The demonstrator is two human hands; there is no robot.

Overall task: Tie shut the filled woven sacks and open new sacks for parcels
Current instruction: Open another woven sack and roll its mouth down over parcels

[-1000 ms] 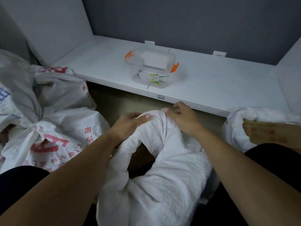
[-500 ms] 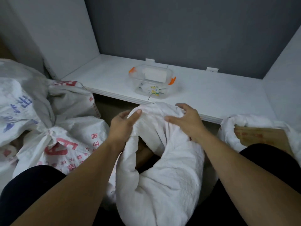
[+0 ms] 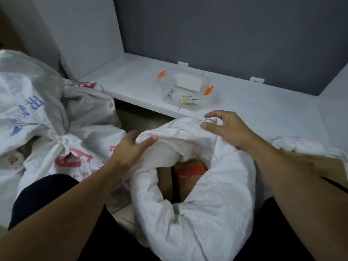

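The white woven sack sits on the floor between the person's knees, its rim rolled down and its mouth open on cardboard parcels, so I judge it filled but not yet gathered or tied, while the printed sacks at the left are already knotted shut. The left hand lies on the near-left part of the rolled rim, fingers spread and thumb pressing the cloth. The right hand pinches a fold at the far rim beside the white table, fingers curled loosely.
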